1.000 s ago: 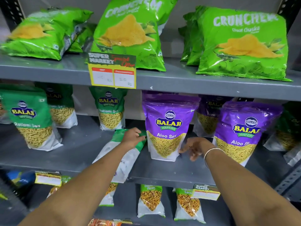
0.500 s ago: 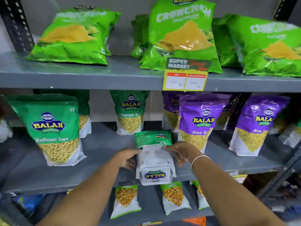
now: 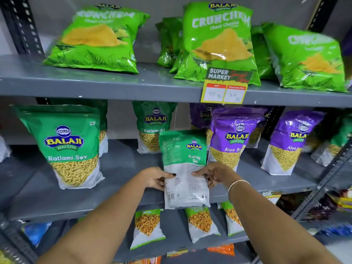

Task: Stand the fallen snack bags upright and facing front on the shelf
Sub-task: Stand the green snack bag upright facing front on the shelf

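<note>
A green and white Ratlami Sev bag point(image 3: 184, 164) is held upright at the front edge of the middle shelf point(image 3: 118, 174), its printed back side toward me and its bottom hanging past the edge. My left hand point(image 3: 155, 178) grips its left side and my right hand point(image 3: 213, 174) grips its right side. A large Ratlami Sev bag point(image 3: 66, 147) stands upright at the left, another point(image 3: 152, 126) behind the held one. Purple Aloo Sev bags point(image 3: 233, 138) point(image 3: 291, 143) stand to the right.
Green Crunchem chip bags point(image 3: 95, 40) point(image 3: 219, 40) point(image 3: 306, 58) lean on the top shelf above a yellow price tag point(image 3: 224, 90). Small snack bags point(image 3: 147, 227) stand on the lower shelf. Black slotted uprights point(image 3: 21, 25) frame the rack.
The bag lay flat under my left hand, then both hands lifted it upside down; now it is turned right way up, back facing me. The view shifted left and closer.
</note>
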